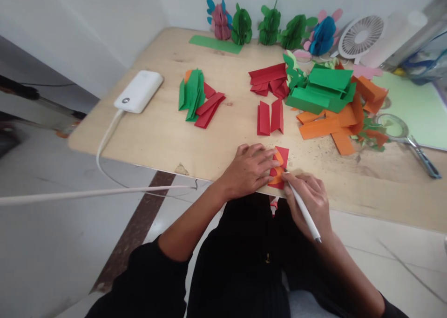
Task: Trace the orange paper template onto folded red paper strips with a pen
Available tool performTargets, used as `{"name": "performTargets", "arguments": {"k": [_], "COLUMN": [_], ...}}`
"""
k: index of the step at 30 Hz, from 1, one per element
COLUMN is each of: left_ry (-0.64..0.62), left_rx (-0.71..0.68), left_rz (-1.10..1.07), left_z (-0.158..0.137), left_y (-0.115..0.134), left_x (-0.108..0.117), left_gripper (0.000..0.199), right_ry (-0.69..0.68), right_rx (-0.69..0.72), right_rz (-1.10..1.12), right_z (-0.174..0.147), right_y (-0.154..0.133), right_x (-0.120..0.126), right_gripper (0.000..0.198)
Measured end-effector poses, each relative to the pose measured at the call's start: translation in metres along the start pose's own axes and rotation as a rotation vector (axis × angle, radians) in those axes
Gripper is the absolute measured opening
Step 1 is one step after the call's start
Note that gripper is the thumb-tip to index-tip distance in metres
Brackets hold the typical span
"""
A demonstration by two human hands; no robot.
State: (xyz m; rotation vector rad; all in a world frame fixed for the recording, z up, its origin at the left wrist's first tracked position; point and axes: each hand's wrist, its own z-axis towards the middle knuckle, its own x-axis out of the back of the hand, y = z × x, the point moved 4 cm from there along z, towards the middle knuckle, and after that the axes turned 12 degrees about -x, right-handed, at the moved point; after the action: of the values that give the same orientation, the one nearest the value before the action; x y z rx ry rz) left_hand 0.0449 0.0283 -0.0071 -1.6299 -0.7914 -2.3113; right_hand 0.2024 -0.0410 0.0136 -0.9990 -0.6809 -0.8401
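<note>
My left hand (pixel 248 168) lies flat near the table's front edge, its spread fingertips pressing on an orange paper cutout (pixel 278 156). Under that curved cutout is a small red paper rectangle (pixel 285 155). A white pen (pixel 306 213) is gripped in my right hand (pixel 312 200), its tip down on the red paper beside the cutout's edge. Just beyond my hands stand two folded red paper pieces (pixel 270 118). My left fingers cover part of the cutout and the paper's left side.
Folded green strips (pixel 191 94) lie left with red ones. A heap of green (pixel 321 87) and orange paper (pixel 324 125) sits right, near scissors (pixel 421 152). Paper figures (pixel 268 25) and a white fan (pixel 362 36) line the wall. A cable runs from a white power bank (pixel 138 91).
</note>
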Motion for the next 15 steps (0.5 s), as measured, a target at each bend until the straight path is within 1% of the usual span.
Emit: {"name": "performTargets", "arguments": {"k": [5,15], "left_ry": [0.009,0.037], "left_rx": [0.011,0.006], "left_rz": [-0.021,-0.055], "left_z": [0.0003,0.0003], "left_y": [-0.0006,-0.0001], "left_x": [-0.0001,0.0005], "left_gripper": [0.037,0.034], "right_ry": [0.078,0.129], "right_rx": [0.055,0.072], "right_rz": [-0.041,-0.034], "right_z": [-0.0021,-0.0055], "right_y": [-0.0016,0.0006], "right_x": [-0.0016,-0.0046], "right_gripper": [0.025,0.023]}}
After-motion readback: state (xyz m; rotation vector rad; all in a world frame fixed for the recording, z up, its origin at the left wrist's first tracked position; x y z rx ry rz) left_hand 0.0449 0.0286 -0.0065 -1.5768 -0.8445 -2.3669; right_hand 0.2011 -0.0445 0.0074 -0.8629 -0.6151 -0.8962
